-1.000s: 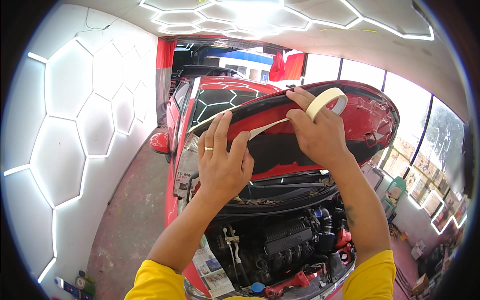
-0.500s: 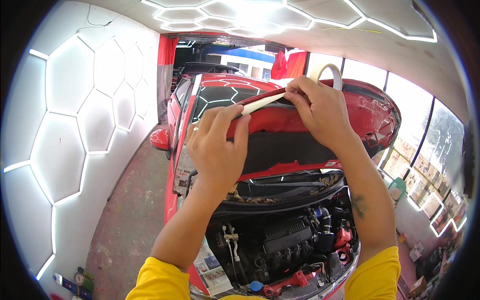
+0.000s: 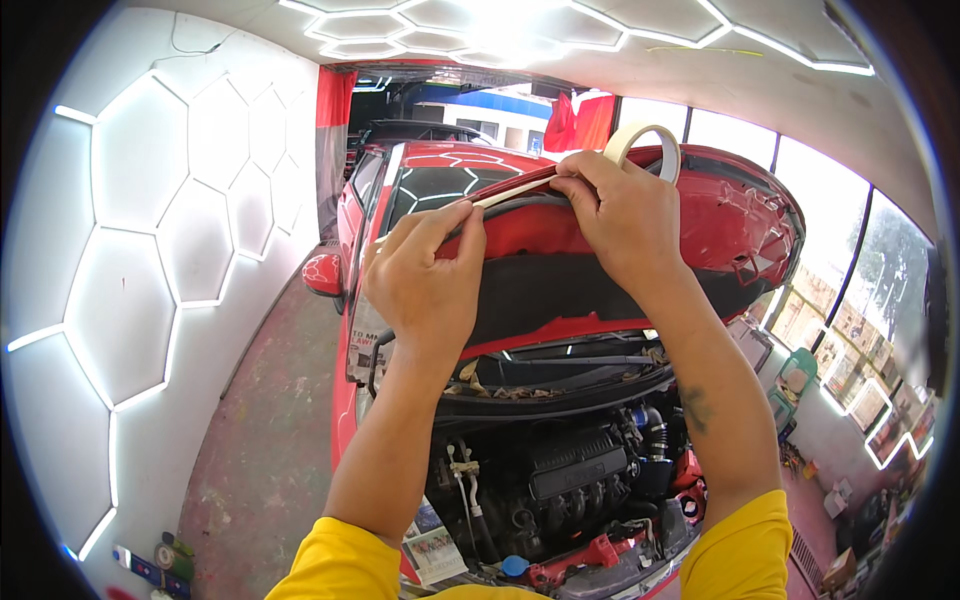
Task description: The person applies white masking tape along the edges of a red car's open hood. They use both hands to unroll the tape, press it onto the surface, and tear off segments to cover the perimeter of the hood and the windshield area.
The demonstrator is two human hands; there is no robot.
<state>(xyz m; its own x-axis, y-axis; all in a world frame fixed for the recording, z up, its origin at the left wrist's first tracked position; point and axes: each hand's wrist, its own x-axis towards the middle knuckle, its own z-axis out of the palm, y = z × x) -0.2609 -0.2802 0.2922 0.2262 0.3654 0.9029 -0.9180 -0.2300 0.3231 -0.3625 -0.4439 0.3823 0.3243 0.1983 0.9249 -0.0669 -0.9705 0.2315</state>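
Observation:
A narrow cream strip of masking tape (image 3: 515,190) stretches along the edge of the raised red car hood (image 3: 550,240). My left hand (image 3: 425,275) pinches the strip near its left part, thumb against forefinger. Farther right, my right hand (image 3: 622,225) is closed on the same tape between thumb and fingers. The tape roll (image 3: 621,143) stands up behind the right hand, its lower part hidden by it. Both hands touch or nearly touch the hood edge; the exact contact is hidden by the fingers.
Below the hood lies the open engine bay with a black engine cover (image 3: 580,470). Newspaper sheets (image 3: 436,552) cover parts of the left fender. A red side mirror (image 3: 322,274) juts out at left. The lit white wall (image 3: 150,300) runs beside the car; windows (image 3: 820,210) line the right.
The tape strip, turned broad side toward me before, now looks narrower and lies closer along the hood edge. Both hands have shifted slightly left, and the roll moved with the right one.

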